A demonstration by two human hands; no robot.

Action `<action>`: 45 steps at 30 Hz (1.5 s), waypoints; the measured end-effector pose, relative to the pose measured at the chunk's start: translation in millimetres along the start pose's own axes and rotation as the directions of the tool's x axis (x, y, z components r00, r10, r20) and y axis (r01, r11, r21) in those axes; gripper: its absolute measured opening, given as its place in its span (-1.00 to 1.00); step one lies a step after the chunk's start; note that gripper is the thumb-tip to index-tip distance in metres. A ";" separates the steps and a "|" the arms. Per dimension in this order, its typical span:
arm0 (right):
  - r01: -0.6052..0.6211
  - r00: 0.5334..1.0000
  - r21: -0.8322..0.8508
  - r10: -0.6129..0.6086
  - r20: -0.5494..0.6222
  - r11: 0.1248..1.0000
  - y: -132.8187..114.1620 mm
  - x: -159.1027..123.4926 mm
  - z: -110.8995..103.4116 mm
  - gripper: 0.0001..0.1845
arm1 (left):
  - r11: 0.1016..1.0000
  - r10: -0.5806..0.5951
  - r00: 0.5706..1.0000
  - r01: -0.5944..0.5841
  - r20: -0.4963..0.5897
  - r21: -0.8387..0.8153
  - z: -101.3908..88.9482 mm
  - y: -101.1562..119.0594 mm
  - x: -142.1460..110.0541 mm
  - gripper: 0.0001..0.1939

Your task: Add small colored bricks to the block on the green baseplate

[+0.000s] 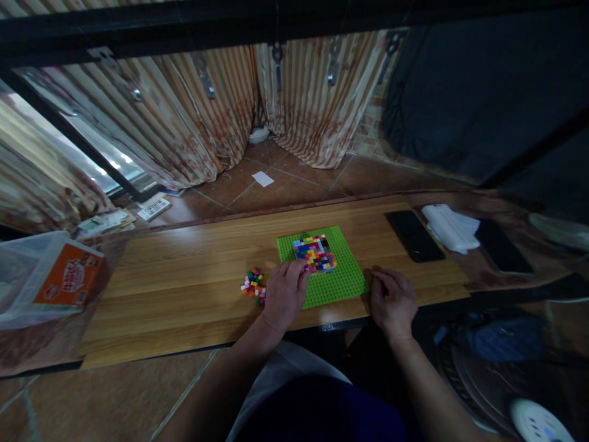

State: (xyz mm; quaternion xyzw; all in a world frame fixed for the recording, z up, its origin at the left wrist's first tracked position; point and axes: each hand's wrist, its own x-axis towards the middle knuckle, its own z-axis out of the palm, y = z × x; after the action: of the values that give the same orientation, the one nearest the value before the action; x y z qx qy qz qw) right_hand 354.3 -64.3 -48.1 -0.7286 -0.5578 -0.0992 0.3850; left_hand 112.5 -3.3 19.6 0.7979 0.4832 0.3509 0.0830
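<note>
Blue clothing [317, 411], left hand [284, 294] perhaps touching mosaic [317, 252], right hand [394, 302] beside baseplate [343, 270] edge

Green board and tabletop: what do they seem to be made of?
Green board: likely plastic, with a dull finish and even rows of small studs. Tabletop: wood or wood-look laminate, slightly glossy; grain streaks and soft reflections show, but not which.

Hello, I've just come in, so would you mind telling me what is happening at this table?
A person's left hand has its fingertips at the edge of a multicoloured block patch on a green baseplate. The right hand is by the plate's right edge; whether it holds anything is unclear. Loose blocks lie left of the plate.
</note>
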 end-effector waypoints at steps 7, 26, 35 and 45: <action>-0.009 1.000 -0.018 0.009 0.001 1.000 -1.5 -0.6 -1.2 -0.74 | 0.995 0.095 0.995 -0.095 -0.003 0.010 -0.7 -0.4 -2.6 -0.79; 0.000 1.000 -0.028 0.000 0.003 1.000 -0.8 -0.8 -1.6 -0.75 | 0.985 0.162 0.987 -0.161 -0.005 0.062 7.3 -7.6 -7.3 -0.83; 0.062 0.997 -0.008 -0.062 -0.034 0.998 4.3 -2.2 -0.2 -0.75 | 0.999 0.044 0.999 -0.044 0.024 0.019 -18.5 -10.5 -18.0 -0.80; 0.064 0.997 -0.034 -0.065 -0.038 0.997 6.3 -2.4 0.8 -0.75 | 1.000 0.018 0.974 -0.016 0.226 -0.010 -63.4 -77.3 -39.8 -0.74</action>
State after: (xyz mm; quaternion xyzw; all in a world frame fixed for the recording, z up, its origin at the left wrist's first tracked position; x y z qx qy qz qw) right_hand 358.8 -66.1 -52.8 -0.7143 -0.5716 -0.1347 0.3805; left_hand 5.4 -9.2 11.1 0.8363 0.4624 0.2605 0.1375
